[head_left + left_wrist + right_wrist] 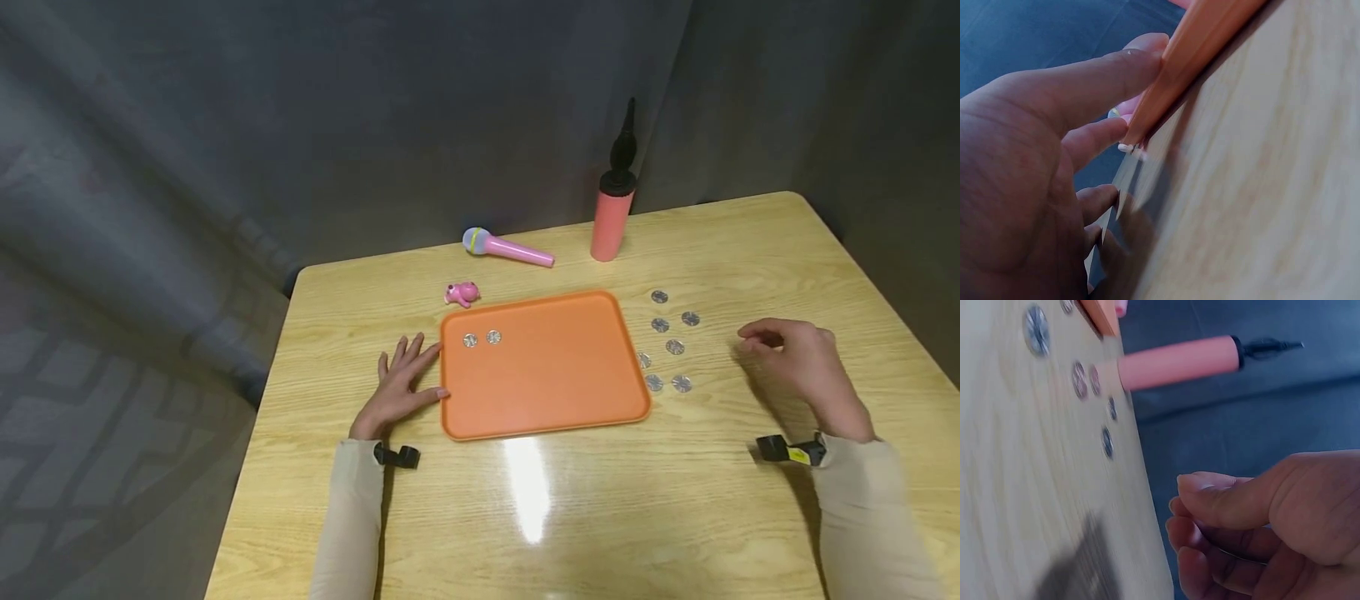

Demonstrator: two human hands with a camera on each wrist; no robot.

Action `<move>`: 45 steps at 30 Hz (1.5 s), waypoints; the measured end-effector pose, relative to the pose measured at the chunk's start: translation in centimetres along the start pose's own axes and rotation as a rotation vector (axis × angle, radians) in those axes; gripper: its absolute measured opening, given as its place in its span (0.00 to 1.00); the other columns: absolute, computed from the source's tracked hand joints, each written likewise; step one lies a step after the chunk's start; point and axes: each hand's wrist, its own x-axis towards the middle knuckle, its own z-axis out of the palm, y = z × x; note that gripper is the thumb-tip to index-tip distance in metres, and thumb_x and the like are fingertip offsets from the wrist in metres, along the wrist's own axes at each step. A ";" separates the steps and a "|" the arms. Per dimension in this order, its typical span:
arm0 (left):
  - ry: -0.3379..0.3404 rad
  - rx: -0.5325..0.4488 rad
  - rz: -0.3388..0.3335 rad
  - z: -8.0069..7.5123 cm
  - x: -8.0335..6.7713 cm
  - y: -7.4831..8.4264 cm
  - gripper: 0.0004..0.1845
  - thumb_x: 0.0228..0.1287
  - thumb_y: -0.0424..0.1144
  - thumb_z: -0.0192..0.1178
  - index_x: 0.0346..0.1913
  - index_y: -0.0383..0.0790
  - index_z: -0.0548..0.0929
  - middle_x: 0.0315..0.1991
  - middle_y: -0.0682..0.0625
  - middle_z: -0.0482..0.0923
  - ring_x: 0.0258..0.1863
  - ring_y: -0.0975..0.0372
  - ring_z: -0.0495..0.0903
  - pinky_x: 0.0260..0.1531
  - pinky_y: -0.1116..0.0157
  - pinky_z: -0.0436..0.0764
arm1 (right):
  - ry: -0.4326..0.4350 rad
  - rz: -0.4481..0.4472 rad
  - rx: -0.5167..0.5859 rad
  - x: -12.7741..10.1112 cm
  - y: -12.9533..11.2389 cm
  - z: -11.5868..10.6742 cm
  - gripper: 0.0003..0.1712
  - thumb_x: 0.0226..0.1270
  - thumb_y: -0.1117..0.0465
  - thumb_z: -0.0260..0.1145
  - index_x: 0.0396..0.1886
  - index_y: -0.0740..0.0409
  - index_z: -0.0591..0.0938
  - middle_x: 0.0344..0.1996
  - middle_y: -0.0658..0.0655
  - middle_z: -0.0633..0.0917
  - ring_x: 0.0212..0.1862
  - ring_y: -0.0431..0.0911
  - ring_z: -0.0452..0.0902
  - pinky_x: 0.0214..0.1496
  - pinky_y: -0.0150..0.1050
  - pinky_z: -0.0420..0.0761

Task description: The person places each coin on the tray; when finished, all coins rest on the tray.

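Dim room, soft overhead light. A white glare streak lies on the table [525,492] near its front edge, below the tray [543,367]. Both wrist views are blurred and out of focus, with faint shadows.

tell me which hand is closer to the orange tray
Left. The left hand lies flat on the table, fingers against the orange tray at its left edge. The right hand hovers well right of it, beyond the coins.
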 end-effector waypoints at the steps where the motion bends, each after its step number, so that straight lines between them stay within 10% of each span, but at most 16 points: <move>1: 0.000 0.001 0.001 0.0 0.0 0.0 0.45 0.61 0.55 0.68 0.79 0.55 0.60 0.83 0.43 0.40 0.83 0.45 0.30 0.74 0.36 0.21 | 0.001 0.012 0.003 -0.2 0.3 -0.4 0.10 0.70 0.67 0.65 0.45 0.70 0.85 0.40 0.75 0.86 0.31 0.22 0.69 0.44 0.43 0.69; 7: 0.005 0.006 -0.001 0.1 -0.1 0.0 0.45 0.61 0.56 0.68 0.78 0.56 0.60 0.83 0.43 0.41 0.83 0.44 0.30 0.74 0.36 0.22 | 0.011 0.060 -0.054 -1.5 2.8 -1.8 0.12 0.70 0.65 0.66 0.45 0.72 0.84 0.40 0.76 0.86 0.28 0.16 0.62 0.31 0.36 0.70; 14: 0.011 -0.005 -0.006 0.1 -0.1 0.0 0.45 0.61 0.56 0.68 0.78 0.57 0.60 0.83 0.44 0.41 0.83 0.45 0.30 0.74 0.36 0.22 | -0.022 0.120 -0.150 -3.5 6.0 -2.9 0.13 0.67 0.69 0.66 0.44 0.77 0.81 0.37 0.78 0.85 0.28 0.60 0.82 0.29 0.47 0.72; 19: 0.013 -0.008 -0.003 0.1 -0.2 -0.1 0.45 0.60 0.56 0.68 0.78 0.56 0.61 0.83 0.43 0.42 0.83 0.44 0.30 0.74 0.36 0.22 | -0.049 0.146 -0.186 -4.9 7.7 -3.0 0.17 0.66 0.65 0.69 0.43 0.79 0.81 0.31 0.74 0.86 0.22 0.49 0.79 0.28 0.45 0.74; 25: 0.009 -0.002 0.001 0.2 -0.1 -0.1 0.45 0.60 0.56 0.68 0.78 0.56 0.60 0.83 0.42 0.41 0.83 0.44 0.30 0.73 0.35 0.22 | -0.099 0.161 -0.219 -6.1 7.8 -2.8 0.28 0.66 0.55 0.71 0.46 0.81 0.79 0.37 0.80 0.83 0.37 0.72 0.79 0.43 0.63 0.70; 45: 0.009 0.000 0.011 0.1 0.0 0.0 0.45 0.60 0.57 0.69 0.78 0.56 0.61 0.83 0.42 0.42 0.82 0.43 0.31 0.73 0.34 0.23 | -0.020 0.245 -0.294 -6.6 4.7 -1.4 0.09 0.60 0.73 0.69 0.37 0.79 0.81 0.33 0.77 0.85 0.31 0.70 0.80 0.27 0.56 0.75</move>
